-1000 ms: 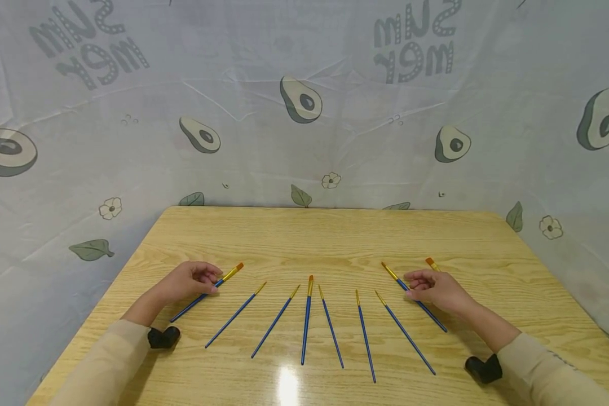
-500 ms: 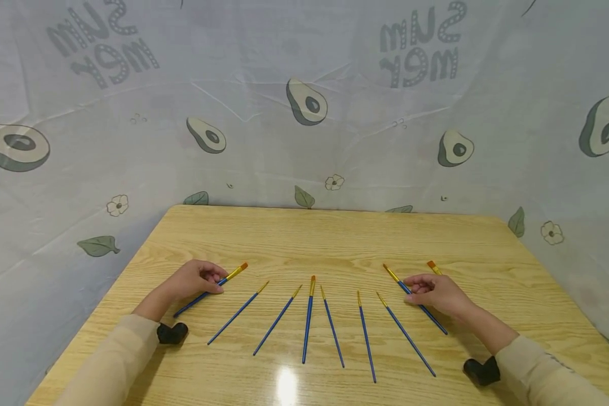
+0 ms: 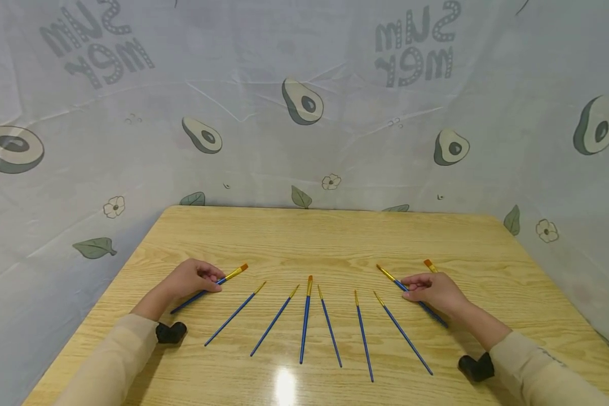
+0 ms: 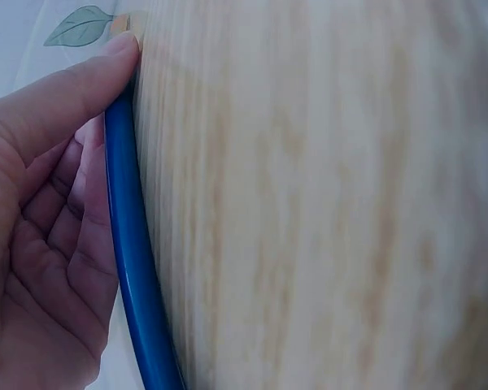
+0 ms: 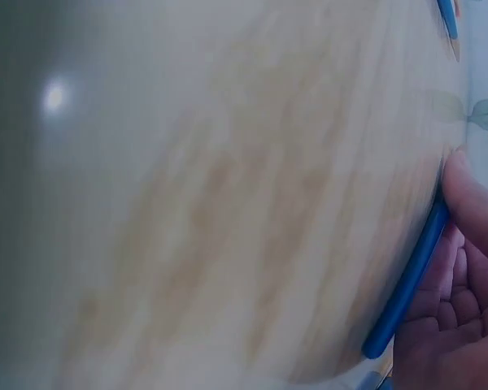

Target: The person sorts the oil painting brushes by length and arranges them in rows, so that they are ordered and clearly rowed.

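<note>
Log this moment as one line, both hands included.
left hand: holds paintbrush | right hand: holds second paintbrush | between them: six paintbrushes on table

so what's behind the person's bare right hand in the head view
An orange-bristled paintbrush with a gold ferrule: only its tip end shows past the right hand. The rest is covered there.

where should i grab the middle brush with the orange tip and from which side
I'd probably pinch the middle brush midway along its blue handle, coming from above and squeezing its two long sides. It lies flat, and neighbouring handles fan apart toward the near end; by its gold collar, the thin brush just right sits closer.
</note>
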{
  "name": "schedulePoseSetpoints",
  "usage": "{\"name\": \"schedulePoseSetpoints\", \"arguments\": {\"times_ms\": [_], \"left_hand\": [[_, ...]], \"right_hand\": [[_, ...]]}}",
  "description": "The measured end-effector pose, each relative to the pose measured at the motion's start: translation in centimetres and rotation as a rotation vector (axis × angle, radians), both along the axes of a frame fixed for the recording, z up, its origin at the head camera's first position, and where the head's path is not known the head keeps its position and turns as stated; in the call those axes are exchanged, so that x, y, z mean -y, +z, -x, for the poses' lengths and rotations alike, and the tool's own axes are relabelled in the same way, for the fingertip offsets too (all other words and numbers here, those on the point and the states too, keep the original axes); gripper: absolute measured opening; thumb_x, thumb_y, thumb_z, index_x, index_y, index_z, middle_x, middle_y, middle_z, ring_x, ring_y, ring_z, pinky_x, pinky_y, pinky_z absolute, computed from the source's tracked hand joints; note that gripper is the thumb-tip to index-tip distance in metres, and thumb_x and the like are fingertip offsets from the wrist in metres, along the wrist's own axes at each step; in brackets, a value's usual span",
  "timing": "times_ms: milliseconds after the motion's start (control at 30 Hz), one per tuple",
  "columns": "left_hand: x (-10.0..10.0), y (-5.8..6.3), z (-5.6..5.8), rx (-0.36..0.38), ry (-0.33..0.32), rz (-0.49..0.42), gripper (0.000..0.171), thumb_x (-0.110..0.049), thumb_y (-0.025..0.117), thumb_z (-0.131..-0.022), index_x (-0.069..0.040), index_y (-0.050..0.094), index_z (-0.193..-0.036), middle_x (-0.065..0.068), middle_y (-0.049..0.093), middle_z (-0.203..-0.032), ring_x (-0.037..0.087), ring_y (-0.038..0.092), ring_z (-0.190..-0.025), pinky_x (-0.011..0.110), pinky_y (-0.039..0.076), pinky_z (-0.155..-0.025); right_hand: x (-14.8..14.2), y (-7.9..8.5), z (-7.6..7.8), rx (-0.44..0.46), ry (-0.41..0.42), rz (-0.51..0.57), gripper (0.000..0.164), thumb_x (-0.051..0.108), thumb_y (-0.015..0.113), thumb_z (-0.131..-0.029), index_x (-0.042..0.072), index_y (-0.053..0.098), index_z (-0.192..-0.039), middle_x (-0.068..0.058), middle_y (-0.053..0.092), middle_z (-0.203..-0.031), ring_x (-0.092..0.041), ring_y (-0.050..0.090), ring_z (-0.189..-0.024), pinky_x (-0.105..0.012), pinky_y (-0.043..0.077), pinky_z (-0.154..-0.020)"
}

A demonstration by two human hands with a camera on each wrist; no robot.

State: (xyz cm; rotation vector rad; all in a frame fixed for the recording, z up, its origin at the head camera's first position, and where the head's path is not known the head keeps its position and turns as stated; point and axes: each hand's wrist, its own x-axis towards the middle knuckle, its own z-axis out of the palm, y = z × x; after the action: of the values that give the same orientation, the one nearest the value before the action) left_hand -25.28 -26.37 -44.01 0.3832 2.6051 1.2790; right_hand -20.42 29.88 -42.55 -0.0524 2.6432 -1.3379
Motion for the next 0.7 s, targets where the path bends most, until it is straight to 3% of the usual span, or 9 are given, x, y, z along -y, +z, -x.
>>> {"name": "schedulePoseSetpoints", "arguments": {"times_ms": [167,467,700], "left_hand": [[-0.14,-0.02,-0.09,0.019,0.006,-0.024,0.029,-0.013,0.082,-0.079,-0.001,0.074,-0.105,0.004,0.067,-0.086,0.019,0.060,-0.078,0.028,0.051,-0.067],[-0.26,0.25,0.06,0.014,0.053,0.024,0.025,-0.017,0.082,-0.080,-0.006,0.077,-0.101,0.001,0.071,-0.090,0.017,0.062,-0.082,0.030,0.052,-0.071],[-0.17,0.30,-0.08,0.036,0.066,-0.016,0.025,-0.016,0.080,-0.082,-0.004,0.076,-0.103,0.005,0.072,-0.093,0.020,0.063,-0.084,0.032,0.053,-0.072]], "right_hand": [[-0.09,0.01,0.05,-0.003,-0.018,-0.027,0.043,0.020,0.079,-0.084,-0.004,0.067,-0.117,-0.004,0.069,-0.096,-0.016,0.061,-0.086,-0.024,0.052,-0.070],[0.19,0.32,0.17,0.016,-0.057,-0.046,0.039,0.020,0.080,-0.082,-0.001,0.070,-0.113,-0.002,0.069,-0.091,-0.016,0.062,-0.083,-0.027,0.052,-0.072],[0.19,0.28,0.16,0.006,-0.046,-0.042,0.038,0.019,0.079,-0.083,-0.003,0.070,-0.113,-0.003,0.069,-0.090,-0.017,0.062,-0.083,-0.027,0.052,-0.071]]}}
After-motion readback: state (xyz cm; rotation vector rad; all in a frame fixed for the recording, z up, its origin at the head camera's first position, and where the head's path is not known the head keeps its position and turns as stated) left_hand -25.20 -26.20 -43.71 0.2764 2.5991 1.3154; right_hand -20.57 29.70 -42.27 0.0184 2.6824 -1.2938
